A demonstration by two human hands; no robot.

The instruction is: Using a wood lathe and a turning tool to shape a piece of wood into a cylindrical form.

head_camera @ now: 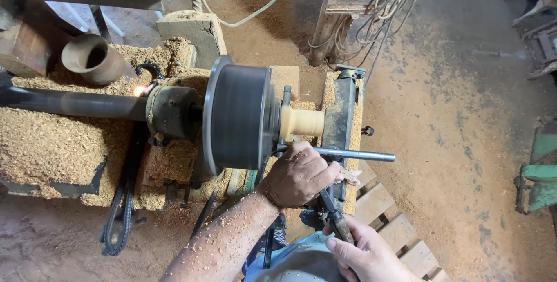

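A: While the dark faceplate (241,118) blurs with spin, the person's left hand (297,174) sits fisted low against the tool rest, fingers curled tight over the shaft of the turning tool (329,205) near its working end

B: And the right hand (362,253)?

A: Down at the bottom edge, wrapped shut round the tool's dark handle, thumb laid along it. Both hands are on the one tool, which slants up from the lap toward the pale wooden workpiece (301,122)

B: Where does that piece sit?

A: Held on the lathe, sticking out to the right of the faceplate, just above the left hand's knuckles and just left of the upright grey rest (339,114). A steel bar (357,155) runs out sideways past the fist

B: How far along would he judge it?

A: The wood already reads as round and smooth, a pale cylinder with a slightly flared collar near the plate, so roughing looks done. Heaps of shavings (52,143) bury the lathe bed, and chips cling to the left forearm. The finer shaping seems unfinished; the piece is short and plain, with no detail cut in

B: Is the tip touching the wood?

A: Cannot tell, the fist hides it. A hollow wooden cup (93,57) lies in the shavings at the far left
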